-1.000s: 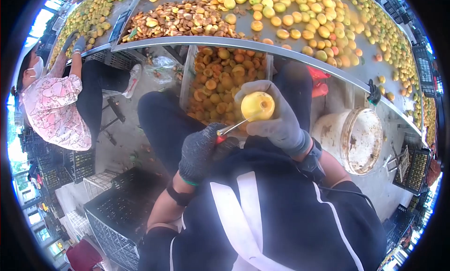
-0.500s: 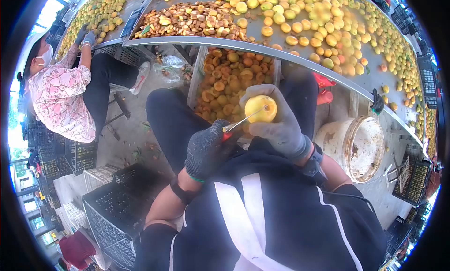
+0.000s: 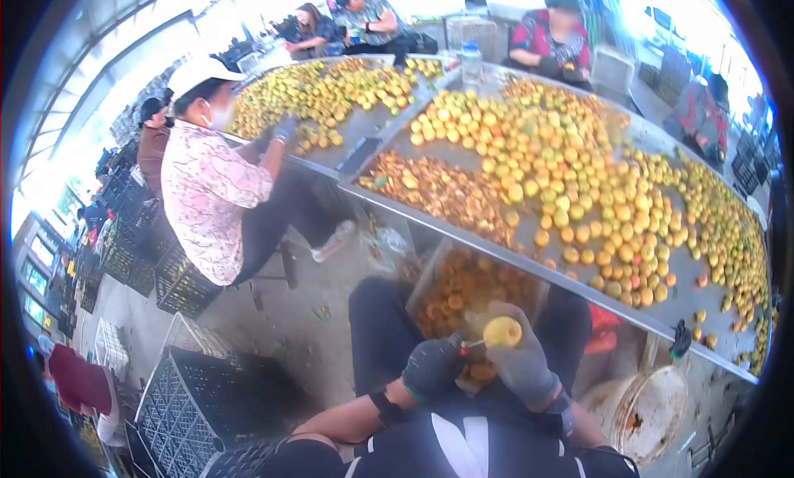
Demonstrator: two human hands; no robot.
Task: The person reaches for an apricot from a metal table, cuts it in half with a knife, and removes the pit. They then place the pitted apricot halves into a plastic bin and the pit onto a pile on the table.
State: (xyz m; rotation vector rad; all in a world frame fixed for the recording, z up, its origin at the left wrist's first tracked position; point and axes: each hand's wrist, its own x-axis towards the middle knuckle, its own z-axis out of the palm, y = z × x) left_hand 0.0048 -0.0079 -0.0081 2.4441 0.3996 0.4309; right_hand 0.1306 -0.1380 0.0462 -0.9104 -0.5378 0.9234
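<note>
My left hand (image 3: 434, 367), in a dark knit glove, is closed around a thin metal tool (image 3: 472, 343) with a bit of red at its handle. The tool's tip meets the left side of a yellow apricot (image 3: 502, 332). Fingers of my right hand (image 3: 528, 369), gloved in pale grey, wrap that fruit from the far side and the right. Beyond both hands, between my knees, a crate holds apricot halves (image 3: 455, 292), some blurred.
Across the front runs a metal table (image 3: 529, 261) bearing whole apricots (image 3: 571, 188) and a heap of brown pits (image 3: 438, 193). A stained white bucket (image 3: 653, 416) stands right, a black crate (image 3: 194, 403) left. A masked co-worker (image 3: 217, 180) sits left; others sit across the table.
My view has tipped up and swung left, bringing in the table's far side and more people. Both hands still hold the tool and apricot close together.
</note>
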